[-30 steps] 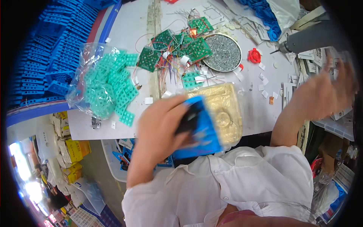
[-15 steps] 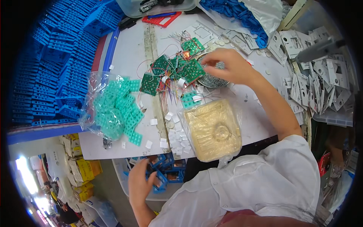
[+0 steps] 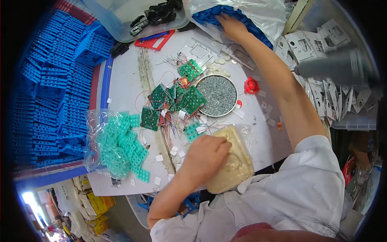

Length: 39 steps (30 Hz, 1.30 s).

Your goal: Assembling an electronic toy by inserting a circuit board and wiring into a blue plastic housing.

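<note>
My left hand rests over a yellowish pad wrapped in clear plastic, with its fingers curled under; whatever they may hold is hidden. My right hand reaches far forward into a white plastic bag of blue plastic parts. Its fingers stretch out among the parts, tips partly hidden. Between the hands lie green circuit boards with thin coloured wires, and a round tin full of small metal screws. A teal rubber keypad sits by the pad's far edge.
Stacked blue plastic casings fill the left side. A plastic bag with teal keypads lies beside them. White panels crowd the right, below a grey tool. A clear bin of black parts stands at the back.
My right hand has gone from above the screw tin forward into the bag of blue parts. My left hand has come up from the bin below the table onto the pad. The view has shifted.
</note>
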Each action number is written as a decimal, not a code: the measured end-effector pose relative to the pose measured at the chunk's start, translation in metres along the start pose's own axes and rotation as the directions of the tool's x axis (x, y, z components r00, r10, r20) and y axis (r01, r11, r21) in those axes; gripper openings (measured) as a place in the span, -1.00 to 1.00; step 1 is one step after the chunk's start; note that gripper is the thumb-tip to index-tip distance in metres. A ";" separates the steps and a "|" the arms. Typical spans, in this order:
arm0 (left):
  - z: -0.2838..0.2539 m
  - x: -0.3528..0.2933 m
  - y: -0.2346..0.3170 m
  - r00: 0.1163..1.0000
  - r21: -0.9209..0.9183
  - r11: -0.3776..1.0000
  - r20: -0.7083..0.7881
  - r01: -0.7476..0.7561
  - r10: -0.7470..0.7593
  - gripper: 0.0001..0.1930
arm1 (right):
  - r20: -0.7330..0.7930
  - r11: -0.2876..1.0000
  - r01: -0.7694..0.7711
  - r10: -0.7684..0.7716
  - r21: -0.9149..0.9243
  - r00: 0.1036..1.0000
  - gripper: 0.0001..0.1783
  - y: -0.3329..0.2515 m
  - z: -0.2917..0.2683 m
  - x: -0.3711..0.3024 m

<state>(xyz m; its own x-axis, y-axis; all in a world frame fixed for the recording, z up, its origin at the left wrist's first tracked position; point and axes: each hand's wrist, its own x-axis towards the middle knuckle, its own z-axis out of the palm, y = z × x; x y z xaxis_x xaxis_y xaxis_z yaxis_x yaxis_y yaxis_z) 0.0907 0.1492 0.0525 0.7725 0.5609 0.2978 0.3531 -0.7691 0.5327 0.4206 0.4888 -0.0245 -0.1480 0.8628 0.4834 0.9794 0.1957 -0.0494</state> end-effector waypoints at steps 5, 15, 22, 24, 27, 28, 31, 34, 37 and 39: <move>0.001 -0.025 0.011 0.994 -0.056 0.992 0.005 0.110 -0.110 -0.70 | 0.106 0.971 -0.097 0.122 -0.221 0.987 -0.48 -0.012 0.034 0.034; 0.003 -0.074 0.008 0.911 -0.165 0.918 -0.152 0.360 -0.384 -0.78 | -0.085 0.923 0.075 -0.046 0.378 0.995 -0.49 -0.090 -0.061 -0.064; 0.021 -0.032 0.023 0.734 -0.870 0.258 0.159 0.420 -0.661 -0.81 | 0.040 0.709 0.289 -0.407 0.643 0.912 -0.33 -0.201 -0.210 -0.249; 0.037 -0.041 0.024 0.778 -0.868 0.315 0.119 0.383 -0.617 -0.80 | 0.130 0.713 0.228 -0.410 0.663 0.903 -0.36 -0.207 -0.228 -0.263; 0.037 -0.060 0.027 0.724 -0.834 0.249 0.234 0.493 -0.649 -0.79 | 0.151 0.687 0.195 -0.410 0.700 0.900 -0.37 -0.202 -0.245 -0.272; 0.034 -0.064 0.027 0.718 -0.800 0.245 0.300 0.548 -0.628 -0.80 | 0.111 0.647 0.192 -0.397 0.738 0.911 -0.38 -0.201 -0.247 -0.274; 0.028 -0.064 0.031 0.713 -0.694 0.289 0.455 0.659 -0.534 -0.80 | 0.065 0.538 0.230 -0.474 0.811 0.878 -0.48 -0.197 -0.242 -0.286; 0.030 -0.061 0.039 0.753 -0.650 0.388 0.498 0.653 -0.430 -0.77 | 0.108 0.533 0.232 -0.532 0.814 0.840 -0.60 -0.194 -0.240 -0.302; 0.027 -0.060 0.051 0.764 -0.493 0.595 0.289 0.635 -0.577 -0.80 | 0.178 0.665 0.182 -0.435 0.724 0.883 -0.75 -0.193 -0.238 -0.314; 0.032 -0.070 0.058 0.798 -0.394 0.718 0.068 0.573 -0.599 -0.80 | 0.242 0.755 0.126 -0.356 0.643 0.903 -0.79 -0.184 -0.238 -0.316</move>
<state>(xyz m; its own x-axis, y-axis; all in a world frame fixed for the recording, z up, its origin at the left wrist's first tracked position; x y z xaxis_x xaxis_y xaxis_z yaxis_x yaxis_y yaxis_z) 0.0744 0.0556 0.0370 0.4411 0.8872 -0.1354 0.4880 -0.1104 0.8658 0.3197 0.0697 0.0396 -0.5153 0.8219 0.2426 0.6331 0.5559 -0.5386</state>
